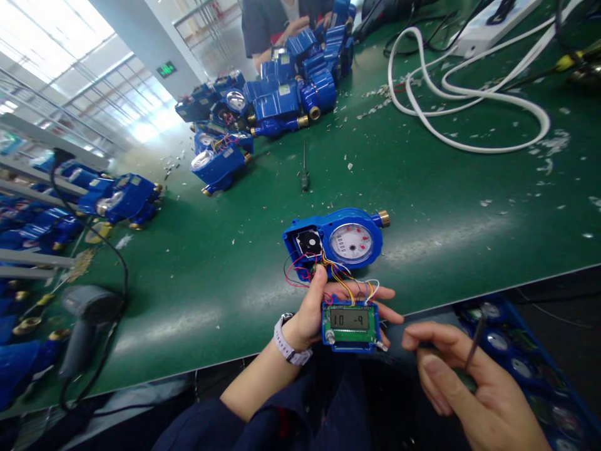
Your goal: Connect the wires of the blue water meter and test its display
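Observation:
My left hand supports a circuit board with a lit grey display in a blue frame; the display reads "10 -9". Its fingers stretch out behind the board, and the thumb lies at the upper left. Thin coloured wires run from the board to an opened blue water meter, which lies on the table just beyond the hand. The meter has a round white dial and a brass end. To the right of the board, my right hand curls around a screwdriver, its thin shaft pointing up and its handle mostly hidden.
Another screwdriver lies on the green table. Blue meters are heaped at the back, before a person. A heat gun rests at left, white cable loops at right, and a crate of meters stands below.

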